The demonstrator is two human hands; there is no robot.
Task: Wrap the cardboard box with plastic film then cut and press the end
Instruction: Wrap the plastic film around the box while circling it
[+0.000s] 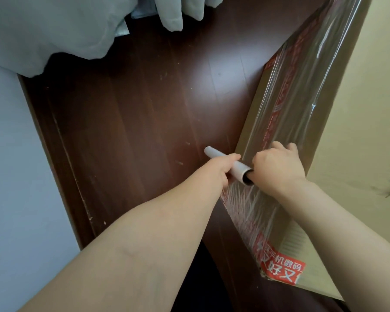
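Observation:
A large cardboard box (356, 113) with red printed tape stands on the floor at the right. Clear plastic film (302, 102) lies stretched along its left side, and more film (252, 206) runs down from the roll toward me. My left hand (223, 170) grips the grey film roll (225, 161) around its middle, just left of the box's side. My right hand (277, 167) is curled at the roll's near open end, with a finger or thumb reaching into the tube and the other fingers against the filmed side of the box.
Dark wooden floor (144, 109) fills the centre. A pale bed or mattress (14, 165) with a dark frame edge runs along the left, and grey bedding (54, 30) hangs over the top left corner.

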